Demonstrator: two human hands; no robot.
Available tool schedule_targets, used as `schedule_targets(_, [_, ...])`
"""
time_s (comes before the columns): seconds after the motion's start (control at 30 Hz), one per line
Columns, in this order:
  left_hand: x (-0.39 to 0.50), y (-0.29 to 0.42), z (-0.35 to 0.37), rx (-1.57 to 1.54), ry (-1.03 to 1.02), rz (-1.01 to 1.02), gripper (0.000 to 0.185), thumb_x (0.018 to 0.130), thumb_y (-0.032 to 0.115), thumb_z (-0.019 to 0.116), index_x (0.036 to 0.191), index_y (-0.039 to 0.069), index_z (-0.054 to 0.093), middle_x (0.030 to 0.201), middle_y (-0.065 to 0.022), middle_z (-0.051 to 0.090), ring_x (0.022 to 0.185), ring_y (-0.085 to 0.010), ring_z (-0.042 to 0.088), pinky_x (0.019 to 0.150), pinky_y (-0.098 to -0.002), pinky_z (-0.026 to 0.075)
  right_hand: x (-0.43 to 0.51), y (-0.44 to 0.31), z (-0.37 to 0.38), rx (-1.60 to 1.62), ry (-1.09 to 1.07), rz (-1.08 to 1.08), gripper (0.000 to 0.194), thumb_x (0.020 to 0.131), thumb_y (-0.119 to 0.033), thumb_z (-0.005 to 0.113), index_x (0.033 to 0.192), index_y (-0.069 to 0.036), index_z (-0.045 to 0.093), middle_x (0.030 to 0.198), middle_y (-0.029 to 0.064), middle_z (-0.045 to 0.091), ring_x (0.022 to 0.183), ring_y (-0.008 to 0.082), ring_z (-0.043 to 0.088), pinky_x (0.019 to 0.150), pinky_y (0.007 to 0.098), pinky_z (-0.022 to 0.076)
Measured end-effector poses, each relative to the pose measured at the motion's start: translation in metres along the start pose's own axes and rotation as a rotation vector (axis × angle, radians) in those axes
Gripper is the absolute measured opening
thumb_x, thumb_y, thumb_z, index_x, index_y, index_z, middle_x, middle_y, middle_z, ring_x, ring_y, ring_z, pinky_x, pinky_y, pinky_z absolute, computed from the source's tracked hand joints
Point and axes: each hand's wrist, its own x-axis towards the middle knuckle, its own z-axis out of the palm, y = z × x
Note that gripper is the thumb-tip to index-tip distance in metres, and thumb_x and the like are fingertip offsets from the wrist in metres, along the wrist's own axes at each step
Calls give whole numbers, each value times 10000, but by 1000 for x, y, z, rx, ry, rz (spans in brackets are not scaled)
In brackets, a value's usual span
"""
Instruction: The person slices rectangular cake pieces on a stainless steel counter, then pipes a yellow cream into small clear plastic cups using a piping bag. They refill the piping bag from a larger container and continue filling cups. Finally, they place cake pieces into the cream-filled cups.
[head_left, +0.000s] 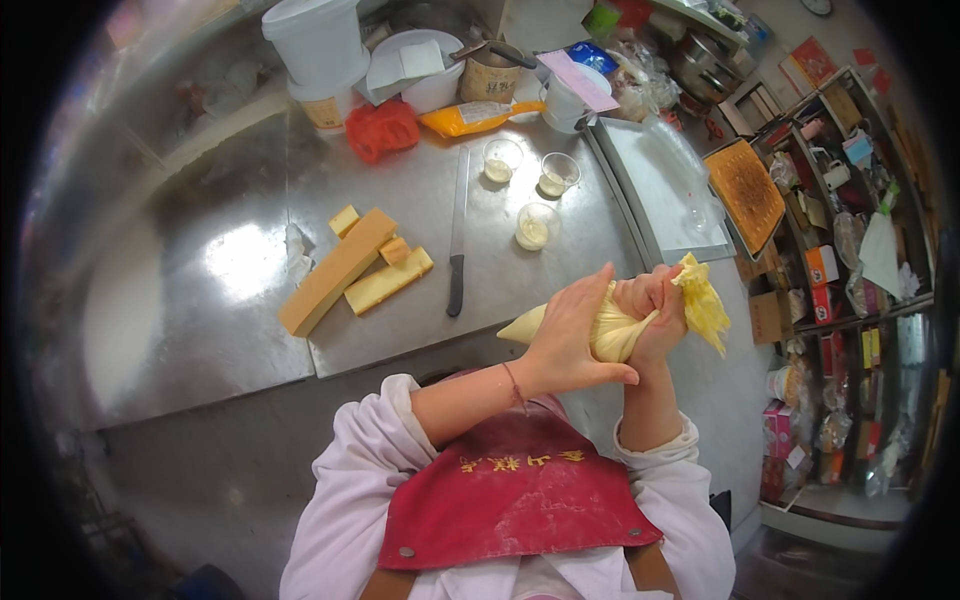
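A piping bag (613, 336) filled with pale yellow cream is held above the table's front edge, its tip pointing left. My right hand (654, 311) grips the twisted neck, and the bag's crumpled end sticks out beyond the fist. Around the bag's body lies my left hand (566, 330), palm against it with fingers and thumb extended. Three clear plastic cups, a front one (535, 229), a left one (501, 163) and a right one (559, 177), stand beyond the hands with some pale filling inside. To their left rests a long-bladed knife (457, 247) with a black handle.
A long sponge cake block (341, 271), a cake slab (390, 281) and small pieces lie on the steel table (217, 322). Behind are white buckets (315, 45), a red plastic bag (381, 131) and an orange pouch (472, 118). At right, a sheet cake (744, 191) sits near crowded shelves.
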Motion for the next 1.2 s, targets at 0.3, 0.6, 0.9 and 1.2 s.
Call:
schedule_targets(0.3, [63, 4, -29, -644, -285, -179, 1086, 543, 449, 829, 1334, -48, 274, 1208, -174, 492, 1097, -257, 508, 943, -319, 396, 38, -9, 17, -406, -137, -97, 183, 931, -209, 480, 819, -83, 552, 790, 18, 519, 715, 116, 482, 692, 262, 411])
schedule_targets(0.6, [120, 11, -58, -525, -210, -420, 322, 830, 120, 577, 1119, -14, 531, 964, -79, 621, 909, -170, 600, 788, -300, 476, 104, -33, 27, -914, -637, 4, 475, 902, -370, 523, 1238, -34, 508, 1264, 77, 489, 1174, 182, 434, 998, 322, 317])
schedule_targets(0.9, [156, 25, -99, -898, 18, -519, 459, 896, 373, 542, 552, 81, 461, 577, -74, 537, 618, -185, 571, 668, -324, 484, 70, 7, -35, -557, -640, 225, 923, 619, -376, 810, 1329, -6, 349, 1278, 113, 458, 1212, 194, 407, 1016, 353, 306])
schedule_targets(1.2, [208, 40, -74, -738, -52, -382, 356, 849, 302, 616, 605, 71, 497, 578, -42, 536, 591, -142, 554, 584, -284, 452, 116, 19, -27, -593, -481, 0, 746, 594, -205, 843, 1201, -31, 447, 1099, 46, 539, 998, 166, 523, 850, 312, 435])
